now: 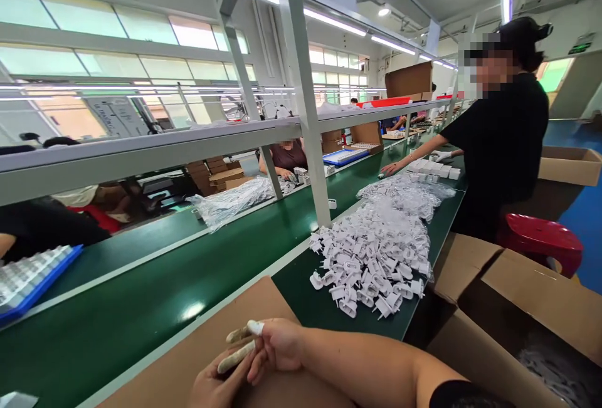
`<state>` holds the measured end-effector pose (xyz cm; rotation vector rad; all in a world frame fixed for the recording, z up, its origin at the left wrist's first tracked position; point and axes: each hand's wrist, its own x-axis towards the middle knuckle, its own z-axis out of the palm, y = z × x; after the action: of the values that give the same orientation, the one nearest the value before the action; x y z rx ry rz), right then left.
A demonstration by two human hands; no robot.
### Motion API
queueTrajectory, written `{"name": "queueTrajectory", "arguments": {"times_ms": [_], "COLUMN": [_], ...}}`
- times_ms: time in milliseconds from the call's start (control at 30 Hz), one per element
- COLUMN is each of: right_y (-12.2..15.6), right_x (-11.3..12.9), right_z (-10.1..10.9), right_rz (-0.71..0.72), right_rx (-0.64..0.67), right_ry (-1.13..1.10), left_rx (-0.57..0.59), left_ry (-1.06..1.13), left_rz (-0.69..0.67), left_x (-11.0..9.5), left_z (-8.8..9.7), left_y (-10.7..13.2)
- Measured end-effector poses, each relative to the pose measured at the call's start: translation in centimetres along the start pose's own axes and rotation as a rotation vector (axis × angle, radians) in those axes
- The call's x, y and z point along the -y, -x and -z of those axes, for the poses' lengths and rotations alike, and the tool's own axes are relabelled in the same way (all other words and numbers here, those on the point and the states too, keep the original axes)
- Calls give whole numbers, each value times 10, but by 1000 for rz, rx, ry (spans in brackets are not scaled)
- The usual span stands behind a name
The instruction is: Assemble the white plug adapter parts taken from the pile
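Observation:
My left hand (220, 384) and my right hand (285, 344) meet low in front of me, over a brown cardboard sheet (263, 298). Both are closed, their fingers pressed together and touching. Off-white finger cots (237, 356) cover some fingertips, and a whiter one (255, 327) sits on a fingertip at the top. Whether anything small is between the fingers is hidden. Ahead and to the right of my right hand lies a large heap of white plastic parts (371, 257), loose on the green bench.
A green conveyor belt (188, 289) runs past a grey post (308, 113). Clear plastic bags (404, 193) lie behind the heap. At the right are open cartons (540, 295), a red stool (540, 235) and a standing co-worker (508, 126). A blue tray (42, 295) is far left.

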<state>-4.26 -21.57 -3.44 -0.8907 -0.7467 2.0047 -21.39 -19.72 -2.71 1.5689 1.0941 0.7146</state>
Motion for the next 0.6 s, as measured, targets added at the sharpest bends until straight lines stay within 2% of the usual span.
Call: {"name": "queueTrajectory", "arguments": {"times_ms": [100, 200, 400, 600], "right_y": [2, 4, 17, 24], "right_x": [2, 2, 7, 7], "right_z": [0, 0, -8, -10], "right_rz": [-32, 4, 92, 81], "right_rx": [-14, 7, -4, -43], "right_ry": [24, 15, 7, 57], "left_rx": [37, 66, 41, 43], "left_ry": [17, 7, 58, 51], "left_rz": [8, 19, -20, -43], "left_x": [-1, -1, -9, -19], "left_z": [2, 2, -4, -6], "left_y": [-1, -3, 1, 5]}}
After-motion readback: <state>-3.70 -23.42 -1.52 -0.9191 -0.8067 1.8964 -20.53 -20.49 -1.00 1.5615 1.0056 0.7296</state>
